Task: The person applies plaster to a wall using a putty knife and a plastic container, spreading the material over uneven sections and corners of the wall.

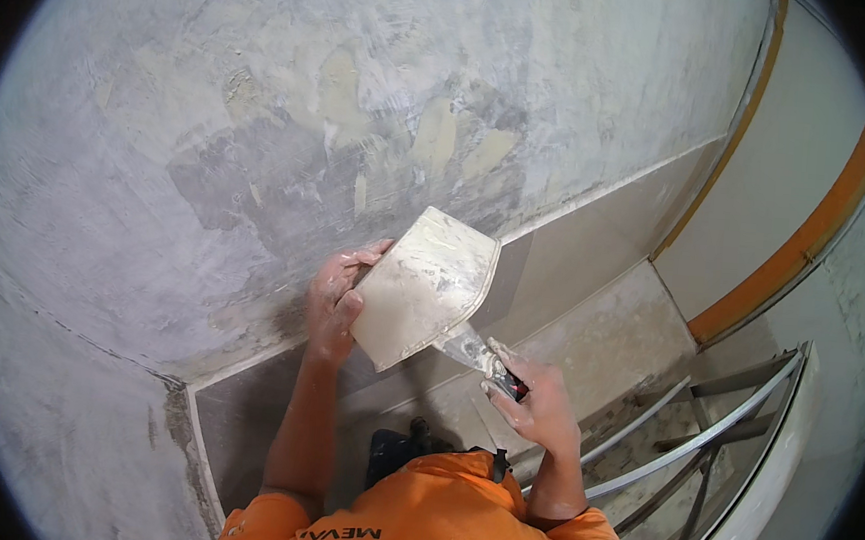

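My right hand [534, 398] is closed round the dark and red handle of a wide putty knife [421, 289]. Its broad blade is smeared with whitish filler and points up and to the left. With my left hand [338, 289] I grip the blade's left edge, thumb on the near face and fingertips along the far corner. Both hands have pale filler on them. Beyond the blade stands a grey plastered wall [289, 170], with cream filler patches and darker damp-looking areas.
A tan lower wall band [596, 221] with a white upper edge runs along the wall. At lower right stands a metal frame [701, 439] with curved rails. An orange-edged door or panel [789, 185] is at the right. My shoes [419, 432] show below.
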Demonstrator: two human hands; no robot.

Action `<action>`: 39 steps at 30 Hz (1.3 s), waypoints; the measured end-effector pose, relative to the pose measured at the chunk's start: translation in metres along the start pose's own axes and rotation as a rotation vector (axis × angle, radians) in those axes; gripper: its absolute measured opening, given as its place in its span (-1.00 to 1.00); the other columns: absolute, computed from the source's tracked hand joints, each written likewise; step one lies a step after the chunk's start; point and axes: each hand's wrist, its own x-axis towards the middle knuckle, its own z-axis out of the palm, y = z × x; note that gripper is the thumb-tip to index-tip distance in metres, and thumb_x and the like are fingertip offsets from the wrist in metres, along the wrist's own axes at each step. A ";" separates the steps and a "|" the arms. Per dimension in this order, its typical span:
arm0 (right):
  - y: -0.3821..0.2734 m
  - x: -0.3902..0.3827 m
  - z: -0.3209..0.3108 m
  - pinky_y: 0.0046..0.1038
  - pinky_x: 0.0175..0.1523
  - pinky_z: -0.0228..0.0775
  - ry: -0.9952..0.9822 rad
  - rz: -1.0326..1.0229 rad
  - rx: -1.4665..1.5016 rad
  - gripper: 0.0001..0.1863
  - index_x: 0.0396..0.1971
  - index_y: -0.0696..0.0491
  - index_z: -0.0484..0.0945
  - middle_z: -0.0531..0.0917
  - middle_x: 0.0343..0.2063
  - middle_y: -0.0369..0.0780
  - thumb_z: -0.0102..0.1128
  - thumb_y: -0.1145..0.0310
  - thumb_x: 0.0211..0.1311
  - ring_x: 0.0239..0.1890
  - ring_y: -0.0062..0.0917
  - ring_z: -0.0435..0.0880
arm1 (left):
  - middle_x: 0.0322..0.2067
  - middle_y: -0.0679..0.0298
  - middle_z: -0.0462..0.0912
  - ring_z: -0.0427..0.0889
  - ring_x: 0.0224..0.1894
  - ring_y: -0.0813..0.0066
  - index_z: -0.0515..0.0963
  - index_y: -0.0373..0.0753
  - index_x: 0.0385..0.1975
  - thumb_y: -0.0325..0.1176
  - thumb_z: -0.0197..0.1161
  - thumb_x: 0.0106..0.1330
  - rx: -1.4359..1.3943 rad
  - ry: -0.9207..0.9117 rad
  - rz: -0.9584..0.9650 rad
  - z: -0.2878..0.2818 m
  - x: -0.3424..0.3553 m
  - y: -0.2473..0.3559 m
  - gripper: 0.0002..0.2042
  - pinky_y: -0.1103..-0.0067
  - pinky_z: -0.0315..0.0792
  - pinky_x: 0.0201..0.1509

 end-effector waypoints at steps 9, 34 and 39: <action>-0.016 -0.014 -0.020 -0.11 -0.22 0.43 -0.398 0.221 -0.477 -0.65 -0.15 0.10 0.63 0.61 -0.41 0.08 0.22 0.41 -0.02 -0.36 0.02 0.59 | -0.07 0.05 0.60 0.57 0.00 0.35 0.39 -0.48 0.06 0.27 0.19 0.26 -0.200 -0.006 -0.157 -0.012 -0.001 -0.028 -0.22 0.45 0.46 0.07; -0.063 0.046 0.022 -0.17 -0.27 0.51 -0.227 -0.131 -0.339 -0.64 -0.01 0.04 0.56 0.60 -0.36 -0.14 0.25 0.33 0.18 -0.38 -0.15 0.64 | 0.14 0.14 0.45 0.47 0.18 0.39 0.19 -0.34 0.34 0.26 0.07 0.36 -0.458 0.084 -0.452 -0.025 -0.049 -0.056 -0.20 0.42 0.39 0.24; -0.056 0.047 0.025 -0.15 -0.26 0.51 -0.355 -0.172 -0.359 -0.62 0.01 0.04 0.55 0.61 -0.34 -0.10 0.26 0.31 0.17 -0.36 -0.13 0.64 | 0.18 0.16 0.43 0.45 0.20 0.37 0.17 -0.33 0.37 0.15 0.03 0.44 -0.587 0.172 -0.498 -0.031 -0.055 -0.074 -0.28 0.43 0.35 0.28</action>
